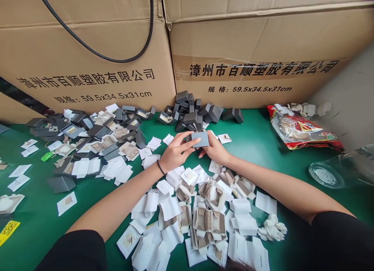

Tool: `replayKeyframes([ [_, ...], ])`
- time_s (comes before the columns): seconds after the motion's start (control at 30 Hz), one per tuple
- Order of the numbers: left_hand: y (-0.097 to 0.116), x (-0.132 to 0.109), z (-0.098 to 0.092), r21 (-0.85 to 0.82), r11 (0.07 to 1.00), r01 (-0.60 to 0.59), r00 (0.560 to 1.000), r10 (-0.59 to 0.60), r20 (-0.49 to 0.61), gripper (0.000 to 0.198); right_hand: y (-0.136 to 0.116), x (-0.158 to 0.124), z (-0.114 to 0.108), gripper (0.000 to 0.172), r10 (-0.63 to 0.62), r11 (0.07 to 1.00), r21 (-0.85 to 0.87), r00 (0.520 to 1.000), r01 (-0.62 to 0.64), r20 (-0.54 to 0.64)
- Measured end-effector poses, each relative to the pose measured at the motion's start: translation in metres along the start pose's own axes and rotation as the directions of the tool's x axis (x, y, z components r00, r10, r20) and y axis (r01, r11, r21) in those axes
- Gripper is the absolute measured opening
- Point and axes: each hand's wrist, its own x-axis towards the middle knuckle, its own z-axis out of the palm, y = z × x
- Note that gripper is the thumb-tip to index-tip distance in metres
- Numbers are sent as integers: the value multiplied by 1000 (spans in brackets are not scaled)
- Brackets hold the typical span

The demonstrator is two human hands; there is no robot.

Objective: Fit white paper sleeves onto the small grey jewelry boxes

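Observation:
Between both hands, above the middle of the green table, is a small dark grey box (200, 139) with its smooth face turned up. My left hand (176, 151) grips it from the left, fingers over its edge and a black band at the wrist. My right hand (216, 149) holds its right end, with some fingers hidden behind it. Just beyond the hands is a pile of dark boxes (189, 119). White paper inserts and folded cardboard pieces (210, 220) lie heaped below the hands.
Dark boxes and white papers (99, 136) are strewn on the left. Large cardboard cartons (117, 37) stand along the back with a black cable (117, 60) hanging in front. To the right lie a red food packet (304, 128), a clear container (330, 175) and a crumpled tissue (272, 228).

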Motion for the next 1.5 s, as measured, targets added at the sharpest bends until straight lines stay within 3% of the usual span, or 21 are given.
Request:
replayKeyframes([
  [0.1, -2, 0, 0, 43, 996, 78, 997, -78, 7, 37, -5, -2, 1, 47, -63, 994, 95, 991, 52, 117],
  [0.2, -2, 0, -1, 54, 992, 113, 993, -113, 10, 37, -12, -1, 2, 59, -130, 984, 139, 983, 113, 127],
  [0.37, 2, 1, -5, 40, 998, 38, 999, -37, -28, 43, -17, -1, -2, 42, -203, 979, 38, 977, 200, 70],
  [0.5, 9, 5, -9, 79, 996, -45, 999, 45, 4, 50, -22, -3, -4, 30, -324, 942, -73, 944, 329, 71],
  [0.63, 13, 24, -13, 215, 973, -79, 997, 74, 28, 49, -25, 1, -12, 27, -456, 856, -308, 887, 415, -73],
  [0.73, 9, 50, -11, 335, 938, -86, 993, 51, 110, 44, -22, 11, -26, 28, -534, 756, -554, 818, 348, -215],
  [0.8, 0, 68, -4, 388, 919, -77, 984, 7, 177, 44, -16, 17, -36, 32, -569, 664, -693, 792, 282, -223],
  [0.93, -21, 91, 18, 416, 909, -2, 967, -104, 232, 49, -6, 22, -44, 31, -551, 433, -889, 824, 149, -130],
  [1.0, -28, 94, 27, 375, 927, -9, 963, -93, 253, 52, -5, 19, -42, 27, -528, 425, -893, 841, 146, -114],
  [1.07, -30, 95, 29, 340, 941, -5, 959, -92, 269, 57, -7, 16, -39, 25, -484, 483, -863, 867, 148, -123],
  [1.17, -25, 98, 14, 347, 937, 40, 940, -153, 304, 63, -12, 12, -37, 28, -454, 522, -840, 882, 147, -128],
  [1.27, -14, 100, -19, 456, 888, 67, 912, -240, 333, 60, -13, 11, -37, 39, -499, 480, -852, 864, 208, -70],
  [1.37, -7, 87, -55, 607, 783, 136, 844, -412, 343, 46, -12, 11, -37, 43, -535, 480, -833, 844, 276, -29],
  [1.5, -16, 36, -84, 789, 533, 305, 759, -636, 136, 51, -12, 12, -35, 44, -559, 494, -787, 828, 370, 39],
])
